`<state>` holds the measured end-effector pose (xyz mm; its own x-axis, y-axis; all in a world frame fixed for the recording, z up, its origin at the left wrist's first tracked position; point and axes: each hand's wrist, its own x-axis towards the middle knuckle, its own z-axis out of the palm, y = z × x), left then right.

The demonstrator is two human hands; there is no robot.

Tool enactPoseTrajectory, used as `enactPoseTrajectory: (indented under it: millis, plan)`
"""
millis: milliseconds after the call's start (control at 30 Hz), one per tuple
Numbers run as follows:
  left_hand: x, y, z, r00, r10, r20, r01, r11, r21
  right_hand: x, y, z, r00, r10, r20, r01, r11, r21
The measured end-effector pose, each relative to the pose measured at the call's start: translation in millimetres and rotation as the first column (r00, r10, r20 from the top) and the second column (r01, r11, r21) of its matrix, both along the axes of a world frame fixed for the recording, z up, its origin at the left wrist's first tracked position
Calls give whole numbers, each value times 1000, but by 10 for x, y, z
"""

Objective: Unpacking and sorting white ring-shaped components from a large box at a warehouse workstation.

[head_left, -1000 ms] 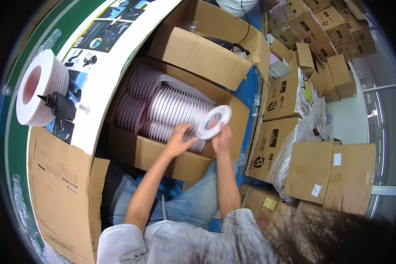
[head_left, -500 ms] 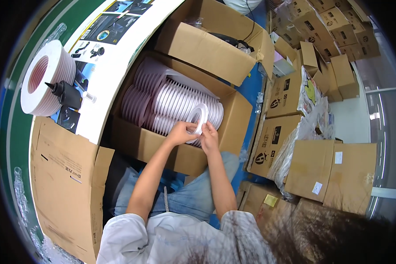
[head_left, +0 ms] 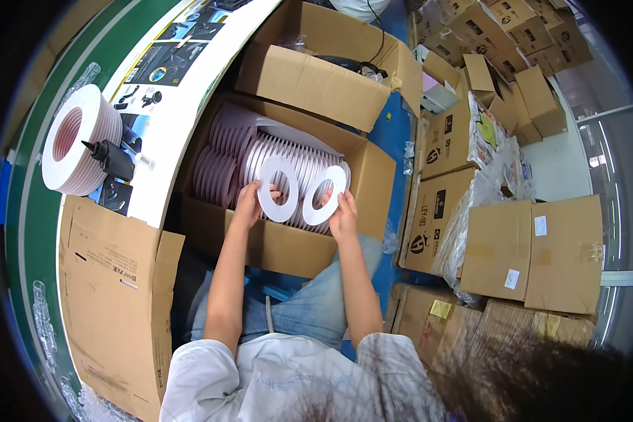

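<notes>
My left hand [head_left: 250, 204] grips a flat white ring [head_left: 267, 200] by its left edge, with fingers showing through the hole. A second white ring [head_left: 337, 200] is pinched at its right edge by my right hand [head_left: 344, 216]. Both rings are tilted up side by side, apart from each other, above an open cardboard box [head_left: 288, 247]. Inside that box stand rows of white rings [head_left: 309, 151], packed on edge, those at the left in shadow.
On the white table [head_left: 176, 119] at left stand a stack of white rings [head_left: 107, 126] and a black bottle with a pointed nozzle [head_left: 112, 160]. Another open carton [head_left: 309, 81] sits beyond my box. Stacked cartons [head_left: 499, 246] and clear plastic wrap line the right side.
Both hands were together at one spot holding white rings. They have now drawn apart, each with a separate ring, the left hand moving left. The view has shifted slightly.
</notes>
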<state>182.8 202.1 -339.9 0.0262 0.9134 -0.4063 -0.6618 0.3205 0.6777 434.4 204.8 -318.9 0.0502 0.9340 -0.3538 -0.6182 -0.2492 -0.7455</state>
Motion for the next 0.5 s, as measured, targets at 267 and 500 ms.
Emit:
enactPoseTrajectory:
  millis: [267,500]
  plan:
    - [-10,25,-15,891,69,-449,-25,994,104,-27,-130,158,996,23,-84,-13,993,115]
    - [42,89,147,844,84,-529,16,983,181,-16,120,184,979,146,145,-147,989,-5]
